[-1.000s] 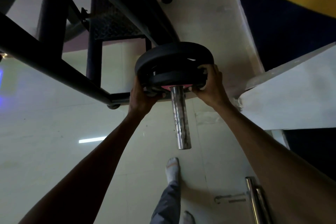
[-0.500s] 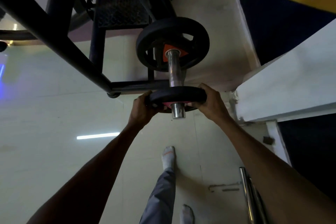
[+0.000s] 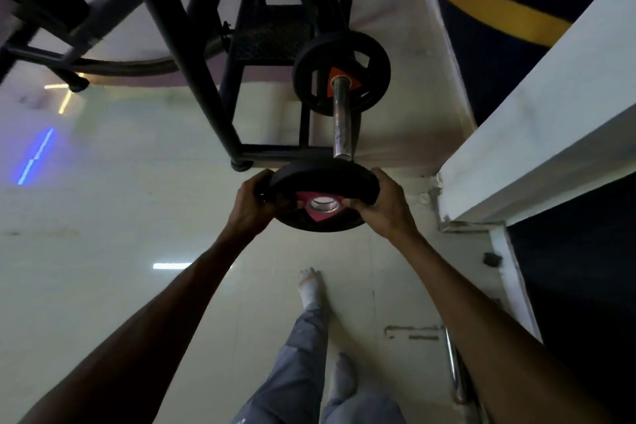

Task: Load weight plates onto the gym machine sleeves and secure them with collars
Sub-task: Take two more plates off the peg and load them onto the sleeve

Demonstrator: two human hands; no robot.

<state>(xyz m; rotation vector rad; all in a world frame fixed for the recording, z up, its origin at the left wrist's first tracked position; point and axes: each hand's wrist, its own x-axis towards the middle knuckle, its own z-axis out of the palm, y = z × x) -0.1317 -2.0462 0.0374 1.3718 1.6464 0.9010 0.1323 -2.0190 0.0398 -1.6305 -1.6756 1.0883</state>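
Observation: a black weight plate (image 3: 325, 198) is held at the free end of the chrome sleeve (image 3: 341, 120). The sleeve tip shows inside the plate's centre hole, ringed by a pink hub insert, so the plate sits at or barely on the end of the sleeve. A second plate (image 3: 341, 74), with an orange hub, sits at the far inner end of the sleeve against the black machine frame (image 3: 192, 55), well apart from the held plate.

Grip: the left hand (image 3: 256, 205) is clenched on the plate's left rim; the right hand (image 3: 382, 203) is clenched on the right rim, fingers wrapped over the edge. No collar is visible.

Assessment of handling: the plate appears rigid, dense and fairly heavy for its size; its coating looks matt, not slippery. Opposed holds on the rim suit it, keeping the bore square to the sleeve. Tilting would likely bind the bore on the chrome. Fingers behind the rim risk pinching against the seated plate.
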